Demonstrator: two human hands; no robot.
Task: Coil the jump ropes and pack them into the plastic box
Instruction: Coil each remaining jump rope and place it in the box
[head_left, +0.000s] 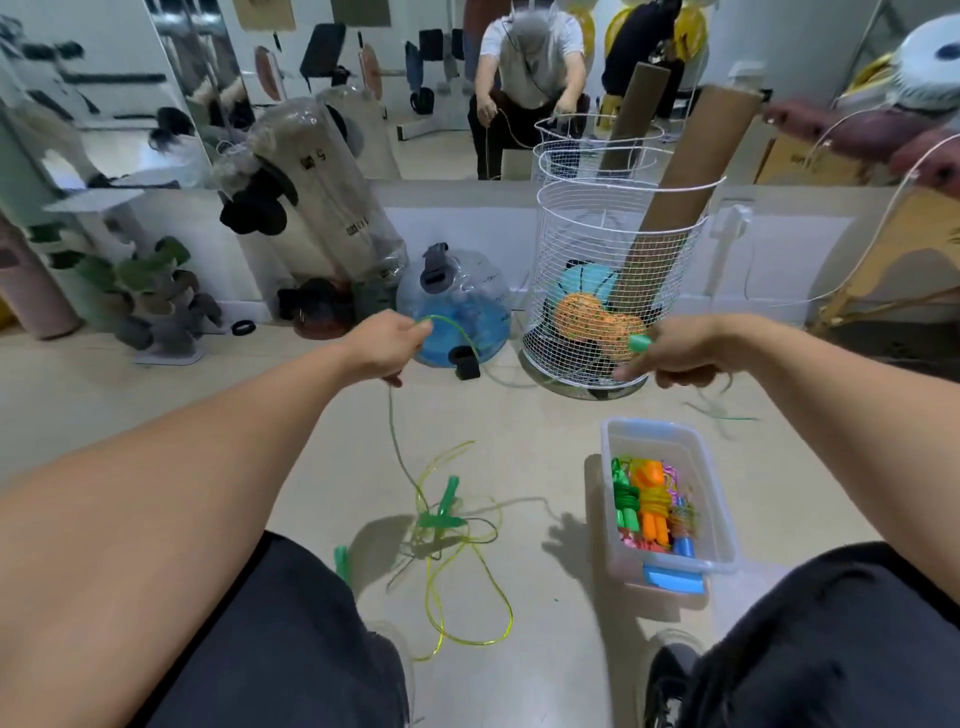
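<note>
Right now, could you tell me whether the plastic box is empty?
No. The plastic box already holds coiled ropes.

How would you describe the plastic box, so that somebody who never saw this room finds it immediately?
Start at the tall white wire basket by the far wall and come toward the person across the pale floor. The plastic box stands there, just ahead of the person's right knee. It is clear and rectangular, and it alone holds coiled jump ropes in green, orange and pink.

Floor (519, 415) in front of me was pale & smooth. Big wall mirror (426, 78) ran above a low white ledge (467, 208). White wire basket (613, 291) w/ cardboard tubes (691, 171) stood nr a blue water jug (457, 306); cat tree (150, 296) sat far left.
</note>
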